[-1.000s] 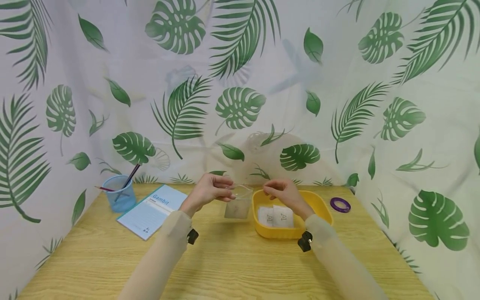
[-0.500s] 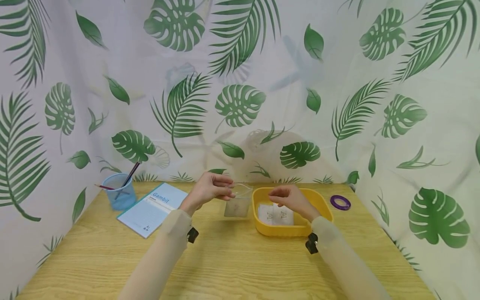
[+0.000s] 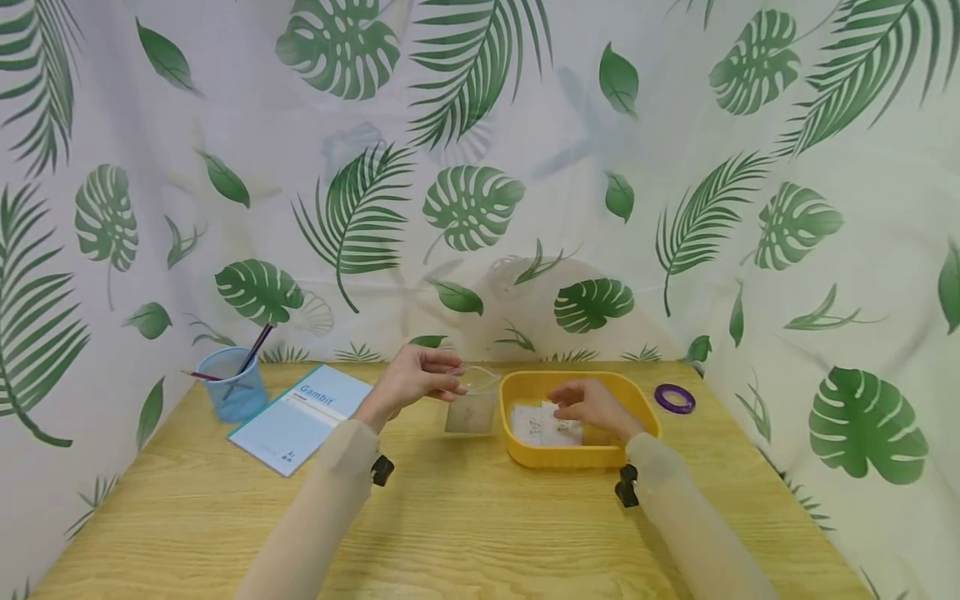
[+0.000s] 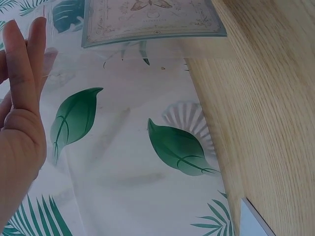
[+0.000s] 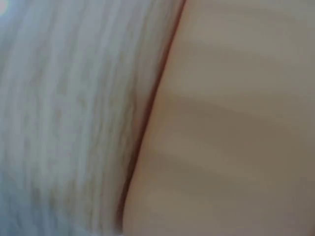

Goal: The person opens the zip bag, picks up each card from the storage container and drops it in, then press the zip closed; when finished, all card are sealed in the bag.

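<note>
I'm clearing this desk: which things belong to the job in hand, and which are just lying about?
Likely in use: clear plastic pouch with printed card, in left hand; yellow plastic tray, nearest right hand; white printed squares inside it.

Apparently just lying about: round blue cup with slim dark pencils; pale blue rectangular notebook; purple ring.

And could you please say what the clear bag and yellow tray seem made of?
Clear bag: probably thin, glossy plastic film, since the printed card shows through it and its edges catch light.
Yellow tray: likely smooth moulded plastic, from its even colour and rounded corners; coated metal is possible.
</note>
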`<move>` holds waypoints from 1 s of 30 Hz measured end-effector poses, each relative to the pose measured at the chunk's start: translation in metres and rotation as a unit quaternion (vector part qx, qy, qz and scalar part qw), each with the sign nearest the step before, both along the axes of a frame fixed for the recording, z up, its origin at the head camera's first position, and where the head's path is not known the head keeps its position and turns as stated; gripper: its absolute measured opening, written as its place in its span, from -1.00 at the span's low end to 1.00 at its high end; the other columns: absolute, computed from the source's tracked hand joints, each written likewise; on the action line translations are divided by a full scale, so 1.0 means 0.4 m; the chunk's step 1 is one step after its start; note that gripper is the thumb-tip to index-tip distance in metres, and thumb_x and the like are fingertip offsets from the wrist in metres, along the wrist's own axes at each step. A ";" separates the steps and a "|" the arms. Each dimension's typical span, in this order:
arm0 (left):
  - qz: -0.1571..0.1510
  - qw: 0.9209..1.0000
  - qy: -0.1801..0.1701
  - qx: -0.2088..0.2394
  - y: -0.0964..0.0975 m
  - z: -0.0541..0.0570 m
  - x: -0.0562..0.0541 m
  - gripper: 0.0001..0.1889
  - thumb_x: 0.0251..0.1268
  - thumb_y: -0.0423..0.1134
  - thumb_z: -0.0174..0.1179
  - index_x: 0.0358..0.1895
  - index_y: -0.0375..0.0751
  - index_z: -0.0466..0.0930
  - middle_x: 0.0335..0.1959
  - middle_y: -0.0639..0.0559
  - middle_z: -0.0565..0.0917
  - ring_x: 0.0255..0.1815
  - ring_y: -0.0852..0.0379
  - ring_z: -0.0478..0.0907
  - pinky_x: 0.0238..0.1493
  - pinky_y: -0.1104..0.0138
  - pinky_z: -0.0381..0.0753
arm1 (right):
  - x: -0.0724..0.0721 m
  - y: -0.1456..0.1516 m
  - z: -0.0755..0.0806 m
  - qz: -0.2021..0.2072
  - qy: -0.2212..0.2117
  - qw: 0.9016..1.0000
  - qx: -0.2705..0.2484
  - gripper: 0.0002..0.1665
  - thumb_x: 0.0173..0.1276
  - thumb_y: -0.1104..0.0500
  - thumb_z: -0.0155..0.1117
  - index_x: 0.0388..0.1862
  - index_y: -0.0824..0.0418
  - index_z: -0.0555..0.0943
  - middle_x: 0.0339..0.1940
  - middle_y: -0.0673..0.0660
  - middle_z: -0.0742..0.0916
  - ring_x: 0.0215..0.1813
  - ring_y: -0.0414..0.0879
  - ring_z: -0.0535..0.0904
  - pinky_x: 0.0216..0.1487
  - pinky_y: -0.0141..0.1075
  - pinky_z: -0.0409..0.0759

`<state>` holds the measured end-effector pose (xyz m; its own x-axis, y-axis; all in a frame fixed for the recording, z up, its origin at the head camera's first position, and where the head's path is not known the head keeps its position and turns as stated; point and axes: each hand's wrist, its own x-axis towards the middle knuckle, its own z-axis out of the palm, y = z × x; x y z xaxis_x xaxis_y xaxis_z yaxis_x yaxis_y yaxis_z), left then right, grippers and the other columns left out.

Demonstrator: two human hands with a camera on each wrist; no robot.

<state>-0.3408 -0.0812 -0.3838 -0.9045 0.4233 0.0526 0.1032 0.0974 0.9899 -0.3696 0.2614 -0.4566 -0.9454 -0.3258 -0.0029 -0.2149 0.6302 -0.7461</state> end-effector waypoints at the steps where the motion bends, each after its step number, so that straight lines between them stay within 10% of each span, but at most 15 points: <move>1: 0.001 1.000 0.001 -0.001 0.000 0.000 0.001 -0.55 0.27 -0.51 0.23 0.24 -0.48 0.48 0.14 -0.36 0.62 -0.25 0.08 0.75 -0.24 0.28 0.80 | -0.001 0.003 -0.001 -0.002 -0.001 1.000 0.010 -0.58 0.31 0.26 0.36 0.14 0.32 0.62 0.09 0.29 0.71 0.05 0.07 0.61 0.12 -0.07 0.68; 22: -0.007 1.000 0.006 0.009 -0.013 0.010 0.010 -0.57 0.29 -0.49 0.22 0.24 -0.43 0.50 0.16 -0.34 0.61 -0.20 0.03 0.76 -0.20 0.26 0.80 | -0.005 0.027 -0.026 -0.036 -0.062 0.995 0.073 -0.47 0.15 0.36 0.47 0.14 0.15 0.65 0.33 0.25 0.55 0.37 0.23 0.38 0.47 0.22 0.27; 30: -0.006 1.000 0.010 0.008 -0.016 0.014 0.011 -0.57 0.29 -0.49 0.23 0.23 -0.44 0.50 0.15 -0.34 0.62 -0.20 0.03 0.76 -0.18 0.24 0.80 | -0.014 0.036 -0.031 -0.046 -0.057 0.995 0.073 -0.47 0.12 0.37 0.48 0.11 0.11 0.66 0.26 0.22 0.56 0.15 0.10 0.42 0.38 0.15 0.37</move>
<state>-0.3364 -0.0877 -0.3784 -0.8980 0.4332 0.0774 0.1239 0.0800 0.9891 -0.3750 0.2759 -0.4689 -0.9623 -0.2254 -0.1520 -0.0704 0.7468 -0.6614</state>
